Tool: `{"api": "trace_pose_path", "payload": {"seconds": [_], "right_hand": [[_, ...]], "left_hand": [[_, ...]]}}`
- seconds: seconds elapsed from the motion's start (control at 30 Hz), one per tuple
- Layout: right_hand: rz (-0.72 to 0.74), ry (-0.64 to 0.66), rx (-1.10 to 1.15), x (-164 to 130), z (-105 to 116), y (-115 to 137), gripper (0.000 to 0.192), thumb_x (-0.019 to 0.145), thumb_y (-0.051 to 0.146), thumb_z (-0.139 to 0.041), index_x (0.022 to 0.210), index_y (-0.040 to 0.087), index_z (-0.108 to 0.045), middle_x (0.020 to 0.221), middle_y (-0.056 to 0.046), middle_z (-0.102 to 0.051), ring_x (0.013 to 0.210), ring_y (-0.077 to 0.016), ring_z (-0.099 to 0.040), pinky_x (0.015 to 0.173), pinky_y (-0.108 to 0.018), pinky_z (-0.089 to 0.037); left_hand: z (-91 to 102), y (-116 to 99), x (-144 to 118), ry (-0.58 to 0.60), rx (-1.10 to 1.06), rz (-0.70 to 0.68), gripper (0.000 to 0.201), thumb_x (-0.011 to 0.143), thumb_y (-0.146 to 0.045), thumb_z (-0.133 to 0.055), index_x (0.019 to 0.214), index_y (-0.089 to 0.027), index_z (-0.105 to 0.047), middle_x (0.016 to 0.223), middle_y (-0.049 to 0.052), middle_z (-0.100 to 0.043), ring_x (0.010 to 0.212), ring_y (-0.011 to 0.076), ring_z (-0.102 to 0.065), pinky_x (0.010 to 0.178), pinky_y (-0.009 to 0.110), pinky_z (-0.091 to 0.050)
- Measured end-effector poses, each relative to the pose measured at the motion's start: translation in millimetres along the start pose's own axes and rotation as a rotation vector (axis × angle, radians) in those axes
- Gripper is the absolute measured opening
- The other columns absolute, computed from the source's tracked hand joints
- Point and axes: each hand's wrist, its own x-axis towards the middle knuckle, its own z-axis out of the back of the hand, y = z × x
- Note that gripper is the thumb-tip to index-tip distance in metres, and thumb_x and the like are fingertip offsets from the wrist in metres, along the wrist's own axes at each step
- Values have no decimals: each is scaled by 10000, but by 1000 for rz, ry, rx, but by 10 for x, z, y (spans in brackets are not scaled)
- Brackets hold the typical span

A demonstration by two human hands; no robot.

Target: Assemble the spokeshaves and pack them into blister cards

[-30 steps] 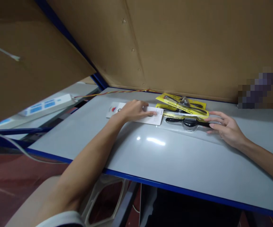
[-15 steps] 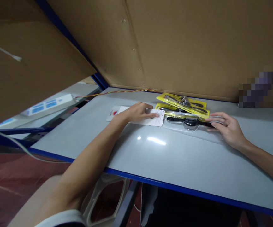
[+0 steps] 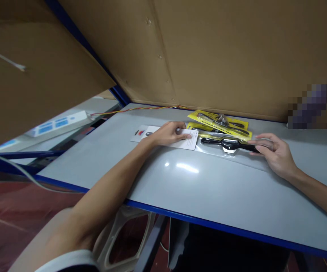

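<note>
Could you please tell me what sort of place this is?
Probably a packing workstation: a grey table walled by cardboard panels, with yellow tool packs and a white card under the hands.

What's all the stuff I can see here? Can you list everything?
White card: one, flat on the table, under the left hand.
Clear blister pack: one, holding a black tool, right of the card, touched by the right hand.
Yellow packs: two, stacked behind the clear one.
Table: one, grey with blue edge.
Cardboard panels: brown, behind and to the left.
Wire: red and yellow, along the back edge.
Power strip: one, white, far left.
Left hand: flat on the card.
Right hand: fingers on the pack's end.
</note>
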Motion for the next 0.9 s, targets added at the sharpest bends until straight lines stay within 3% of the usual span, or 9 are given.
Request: {"api": "trace_pose_path", "payload": {"seconds": [0.3,0.47,0.7,0.9], "right_hand": [[-63,40,84,89,55,-45,392,792,422,-829,1074,292,-591,1064,-57,-805,1188,-310,-732,842,-503,-706],[-108,69,127,86,56,-25,420,757,383,-860,1070,283,-597,1062,-56,-824,1140,-300,-755,848,-498,-706],[-46,80,37,23,10,-3,368,815,395,-816,1117,279,-640,1117,-65,-823,1204,-314,-733,861,-501,-697],[-15,93,-8,-44,-33,54,342,854,441,-776,1117,294,-614,1120,-70,-822,1231,-332,-724,873,-498,-677]], "left_hand": [[-99,-20,6,-28,-68,-2,648,830,-826,-563,856,-182,-638,739,10,-605,682,166,-498,652,292,-365],[-102,-125,-11,-26,-77,-31,655,817,-821,-578,904,-177,-661,826,36,-670,708,175,-533,668,302,-373],[-163,-257,-15,-88,-25,17,663,869,-836,-513,915,-186,-636,856,53,-683,748,199,-563,672,317,-370],[-269,-313,11,-154,-26,-35,622,875,-829,-567,889,-207,-573,895,66,-669,822,224,-571,779,348,-438]]}}
